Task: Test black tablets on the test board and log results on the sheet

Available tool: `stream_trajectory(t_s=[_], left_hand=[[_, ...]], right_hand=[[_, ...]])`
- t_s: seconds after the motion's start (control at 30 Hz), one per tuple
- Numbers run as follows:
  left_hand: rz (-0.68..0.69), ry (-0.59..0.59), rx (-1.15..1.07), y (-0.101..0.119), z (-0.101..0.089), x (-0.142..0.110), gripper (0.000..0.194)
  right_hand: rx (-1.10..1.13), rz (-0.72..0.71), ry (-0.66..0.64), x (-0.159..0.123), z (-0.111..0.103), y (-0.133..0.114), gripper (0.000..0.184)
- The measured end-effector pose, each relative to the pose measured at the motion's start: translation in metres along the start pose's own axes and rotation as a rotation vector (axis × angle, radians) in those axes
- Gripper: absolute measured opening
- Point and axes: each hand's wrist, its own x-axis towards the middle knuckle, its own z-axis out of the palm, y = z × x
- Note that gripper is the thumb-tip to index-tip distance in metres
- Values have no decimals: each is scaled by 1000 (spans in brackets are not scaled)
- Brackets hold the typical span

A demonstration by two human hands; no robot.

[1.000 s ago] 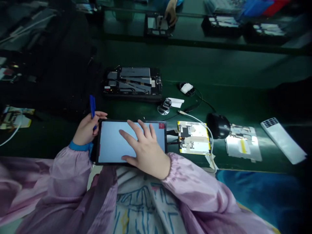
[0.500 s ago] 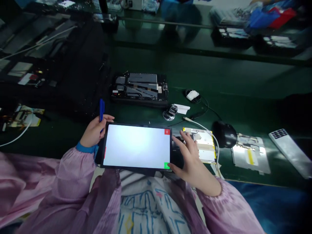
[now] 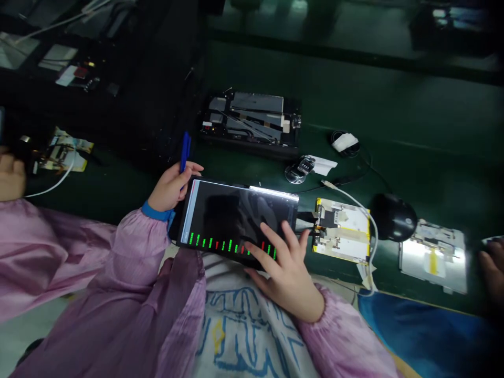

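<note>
A blue pen point(image 3: 186, 152) stands upright in my left hand point(image 3: 169, 188), which is closed around it beside the left edge of a screen panel point(image 3: 224, 210). The wrist wears a blue band. The panel lies tilted in front of my body, dark with a column of green and red text along its near side. My right hand point(image 3: 289, 262) is open, fingers spread over the panel's right part; one fingertip appears to touch the text. Dark flat cables join the panel to a circuit assembly with yellow edges point(image 3: 342, 231) on its right.
An opened device point(image 3: 252, 123) lies beyond the panel, near a coiled cable point(image 3: 346, 143) and a small counter point(image 3: 303, 169). A black round object point(image 3: 394, 216) and metal plate point(image 3: 433, 257) sit right. Other people's hands show at the left point(image 3: 11, 176) and right point(image 3: 492, 268) edges.
The screen has gone from white to dark with coloured text. My right hand has moved left over the panel from its right edge. The view has shifted, and other people's hands have appeared.
</note>
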Motion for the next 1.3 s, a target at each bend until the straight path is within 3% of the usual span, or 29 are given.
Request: stream_trajectory(t_s=[0.23, 0.6, 0.7, 0.87, 1.03, 1.1, 1.17, 1.3], left_hand=[[-2, 3, 1, 0, 2, 0, 31], [-22, 27, -6, 3, 1, 1, 28], [-48, 56, -27, 6, 0, 2, 22], [-82, 85, -28, 13, 0, 2, 16], [-81, 124, 21, 19, 3, 3, 14], [-89, 146, 36, 21, 5, 3, 13], [-116, 163, 41, 24, 7, 4, 13], [-138, 175, 67, 30, 13, 3, 13]], right_hand=[[-28, -56, -2, 5, 10, -5, 32], [-1, -65, -38, 10, 9, -4, 41], [29, -9, 64, 15, -5, 17, 51], [-60, 293, 285, 30, -34, 99, 27], [-172, 510, 143, 57, -27, 174, 18], [-148, 554, 113, 63, -22, 186, 13], [-58, 553, 164, 62, -24, 186, 11], [265, 478, 293, 42, -40, 161, 12]])
